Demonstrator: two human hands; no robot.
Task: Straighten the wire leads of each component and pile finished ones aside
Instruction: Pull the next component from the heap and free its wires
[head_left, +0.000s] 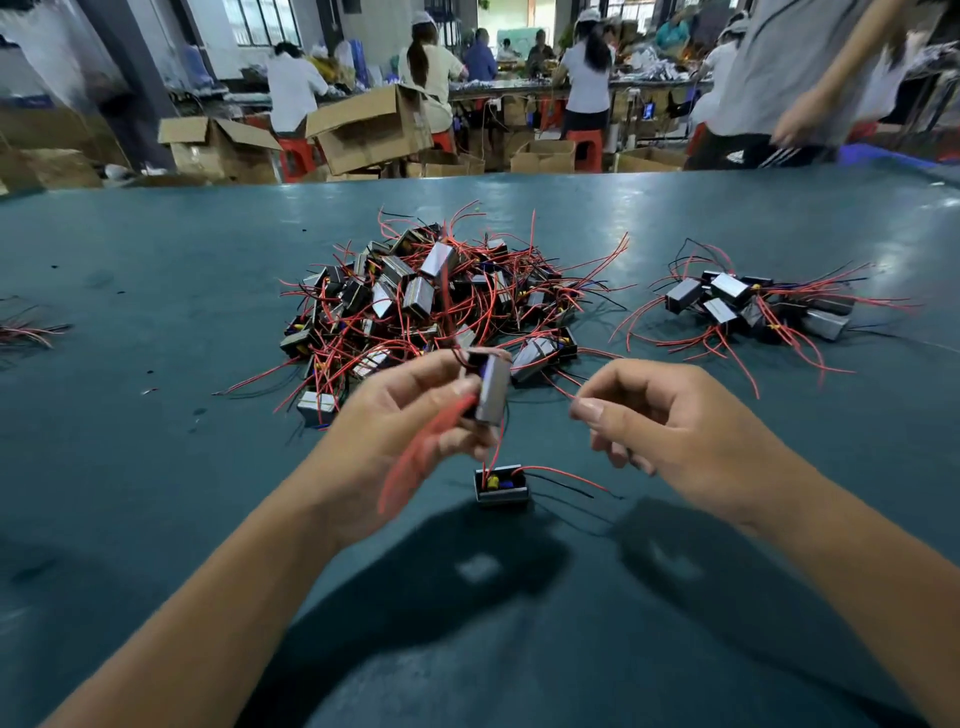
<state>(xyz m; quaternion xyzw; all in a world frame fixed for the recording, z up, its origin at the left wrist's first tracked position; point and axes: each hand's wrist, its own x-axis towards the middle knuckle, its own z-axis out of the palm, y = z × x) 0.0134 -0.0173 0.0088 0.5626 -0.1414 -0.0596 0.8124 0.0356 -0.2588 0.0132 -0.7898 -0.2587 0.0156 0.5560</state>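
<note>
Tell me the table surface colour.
Dark teal green, seen in the head view: the table under both hands.

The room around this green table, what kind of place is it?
Most likely a factory assembly hall. A big heap of small wired components lies on the table, several people work at a long bench behind it, and open cardboard boxes stand on the floor.

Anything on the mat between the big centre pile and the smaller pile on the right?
Head view: no component there. The stretch between the big pile and the smaller pile is bare green mat, crossed only by stray red lead ends from both.
</note>
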